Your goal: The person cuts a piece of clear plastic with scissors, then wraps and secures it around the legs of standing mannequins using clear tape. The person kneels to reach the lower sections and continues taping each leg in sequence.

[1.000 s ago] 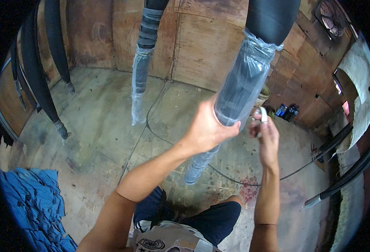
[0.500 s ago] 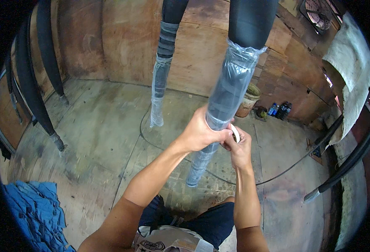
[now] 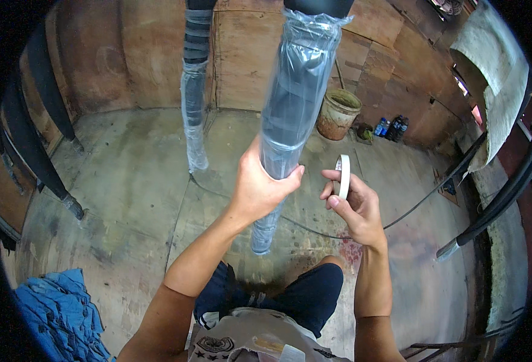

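Note:
A thick black cable, its lower length wrapped in clear plastic film, hangs down in front of me. My left hand is wrapped round the film-covered part, thumb across the front. To the right of the cable and apart from it, my right hand holds a narrow roll of white tape between thumb and fingers, one finger reaching through its ring. Below my left hand the cable's wrapped end hangs above the floor. Whether a strip of tape runs to the cable, I cannot tell.
A second film-wrapped cable hangs farther left. Black cables hang at the far left, another at the right. A dirty bucket and several bottles stand by the back wall. Blue cloth lies lower left; a thin cord crosses the floor.
My right hand has moved away from the cable to the right with the tape roll. My left hand keeps its hold. The view has shifted, so the cable appears farther left.

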Demonstrator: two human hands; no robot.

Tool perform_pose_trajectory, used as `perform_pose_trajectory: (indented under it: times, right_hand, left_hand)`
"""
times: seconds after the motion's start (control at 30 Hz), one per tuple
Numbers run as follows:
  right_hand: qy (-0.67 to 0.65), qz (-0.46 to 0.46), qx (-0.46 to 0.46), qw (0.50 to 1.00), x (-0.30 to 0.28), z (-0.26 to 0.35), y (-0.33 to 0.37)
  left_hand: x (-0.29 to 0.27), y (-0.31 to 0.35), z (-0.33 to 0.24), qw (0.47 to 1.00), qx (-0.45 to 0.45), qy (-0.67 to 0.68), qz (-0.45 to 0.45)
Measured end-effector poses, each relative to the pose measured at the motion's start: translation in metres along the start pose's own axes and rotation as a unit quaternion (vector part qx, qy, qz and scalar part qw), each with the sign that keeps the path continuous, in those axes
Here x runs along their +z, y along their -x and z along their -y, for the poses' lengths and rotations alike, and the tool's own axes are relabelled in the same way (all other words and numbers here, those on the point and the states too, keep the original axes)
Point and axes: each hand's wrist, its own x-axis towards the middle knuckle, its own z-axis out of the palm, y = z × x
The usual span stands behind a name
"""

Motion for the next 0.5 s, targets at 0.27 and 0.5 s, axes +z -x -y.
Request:
perform_pose_trajectory:
  times: [0.27, 0.5]
  right_hand:
    - [0.006, -0.017, 0.014, 1.0, 0.007, 0.015, 0.011]
    - [0.167, -0.043, -0.033, 0.984, 0.014, 0.015, 0.015]
  left_hand:
    - [0.012, 0.006, -0.004, 0.984, 0.095, -0.106, -0.104]
    - [0.028, 0.039, -0.005, 0.84, 0.371, -0.383, -0.099]
